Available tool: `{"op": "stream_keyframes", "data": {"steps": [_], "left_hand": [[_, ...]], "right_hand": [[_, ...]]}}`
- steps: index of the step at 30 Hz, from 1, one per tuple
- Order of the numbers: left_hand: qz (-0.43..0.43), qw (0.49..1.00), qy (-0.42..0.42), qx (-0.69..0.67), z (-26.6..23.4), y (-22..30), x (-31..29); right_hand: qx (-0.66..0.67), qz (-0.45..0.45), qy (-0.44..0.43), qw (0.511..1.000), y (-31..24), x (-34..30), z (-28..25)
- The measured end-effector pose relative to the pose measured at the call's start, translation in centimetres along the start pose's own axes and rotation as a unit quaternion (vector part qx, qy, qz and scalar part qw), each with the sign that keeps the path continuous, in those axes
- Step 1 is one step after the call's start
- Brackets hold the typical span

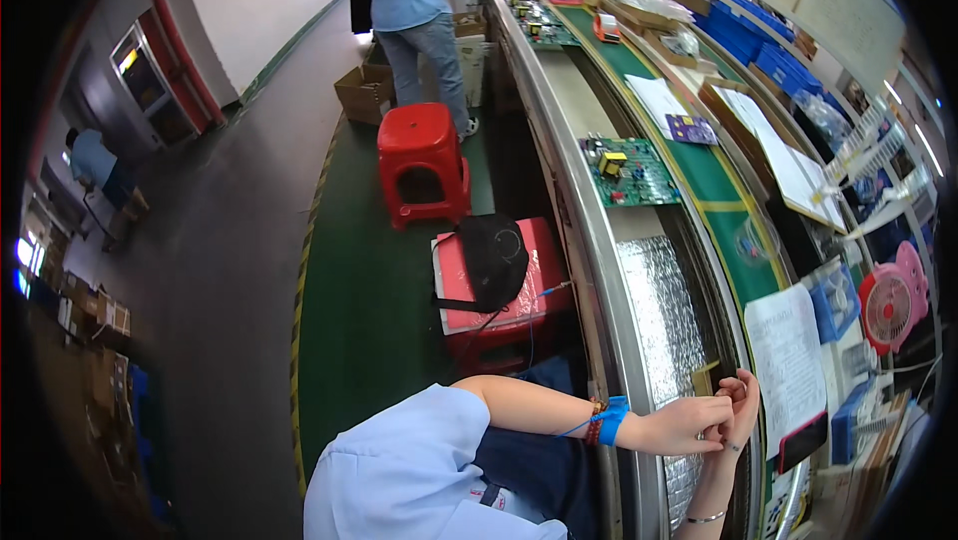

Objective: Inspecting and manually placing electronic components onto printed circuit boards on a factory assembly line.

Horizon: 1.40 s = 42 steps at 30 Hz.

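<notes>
My left hand (pixel 679 427) reaches across from the left, with a blue wrist strap (pixel 614 421) and beaded bracelets (pixel 597 422) at its wrist. Its fingers are pinched together against the inner wrist and palm of my right hand (pixel 739 408); what they hold, if anything, is too small to make out. My right hand is raised, its fingers loosely bent and apart, with nothing seen in it. A thin bangle (pixel 706 518) circles the right forearm. Both hands are above the silver foil-like surface (pixel 664 290) of the line. Beside the right fingers is a small yellowish piece (pixel 705 378), partly hidden.
A green circuit board (pixel 631 173) lies farther up the line. To the right are paper sheets (pixel 786 350), a phone (pixel 801 442) and a pink fan (pixel 891 302). A black bag (pixel 489 263) rests on a red stool at left; another red stool (pixel 419 131) and a standing co-worker (pixel 411 1) are beyond.
</notes>
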<state>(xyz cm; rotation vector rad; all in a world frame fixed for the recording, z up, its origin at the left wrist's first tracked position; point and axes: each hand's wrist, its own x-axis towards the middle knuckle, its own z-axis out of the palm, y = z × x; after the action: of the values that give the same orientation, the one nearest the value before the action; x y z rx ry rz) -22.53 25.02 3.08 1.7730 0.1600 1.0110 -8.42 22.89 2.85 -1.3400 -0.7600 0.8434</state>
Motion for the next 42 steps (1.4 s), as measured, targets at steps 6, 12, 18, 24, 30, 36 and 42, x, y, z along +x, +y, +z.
{"op": "stream_keyframes", "data": {"steps": [6,12,18,24,30,36,42], "left_hand": [[-0.043,0.994,-0.006,-0.097,-2.0,-0.3,0.5],[-0.026,0.995,-0.011,-0.091,-2.5,-0.3,0.4],[-0.071,0.99,-0.011,-0.122,-2.6,0.5,0.0],[-0.125,0.985,0.029,-0.119,-5.4,0.9,0.6],[-0.109,0.99,0.06,-0.069,-6.7,0.1,0.0],[-0.1,0.993,0.031,-0.06,-6.3,0.1,-0.4],[-0.114,0.991,0.01,-0.069,-6.2,0.3,-0.9]], "right_hand": [[0.006,0.036,0.004,0.999,-1.1,0.7,2.6],[-0.01,0.026,-0.007,1.0,-0.9,1.0,2.7],[-0.009,0.02,-0.019,1.0,-1.0,0.9,1.9],[0.014,-0.004,-0.028,1.0,-2.4,-1.4,1.0],[-0.136,-0.07,-0.136,0.979,-3.4,-4.7,1.5],[-0.205,-0.088,-0.131,0.966,-2.7,-5.1,1.0],[-0.226,-0.105,-0.089,0.964,-3.0,-5.7,2.0]]}}
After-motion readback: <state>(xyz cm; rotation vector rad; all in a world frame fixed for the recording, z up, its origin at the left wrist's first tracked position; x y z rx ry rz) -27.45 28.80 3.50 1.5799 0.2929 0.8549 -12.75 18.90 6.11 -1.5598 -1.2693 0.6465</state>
